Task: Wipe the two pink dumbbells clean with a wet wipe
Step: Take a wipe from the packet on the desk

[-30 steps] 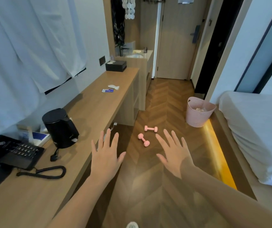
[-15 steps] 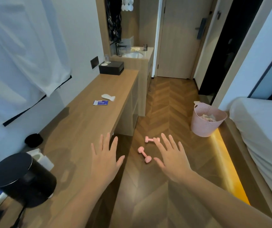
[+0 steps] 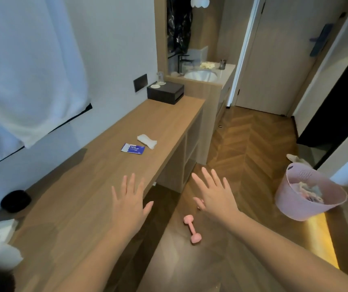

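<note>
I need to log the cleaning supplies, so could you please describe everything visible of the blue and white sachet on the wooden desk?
The blue and white sachet is a small flat rectangular packet, glossy like foil or plastic, printed "75%" in white on blue; the smaller print is unreadable. It lies flat on the long wooden desk, toward its front edge, just left of a crumpled white wipe, seemingly not touching it. Whether it is opened cannot be told. Neither hand touches it.

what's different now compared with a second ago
The view has moved forward along the desk: the kettle and phone are gone from view, the wipe and packet look nearer. The right hand now hides one dumbbell. Both hands stay open and empty; the other dumbbell is untouched.
</note>
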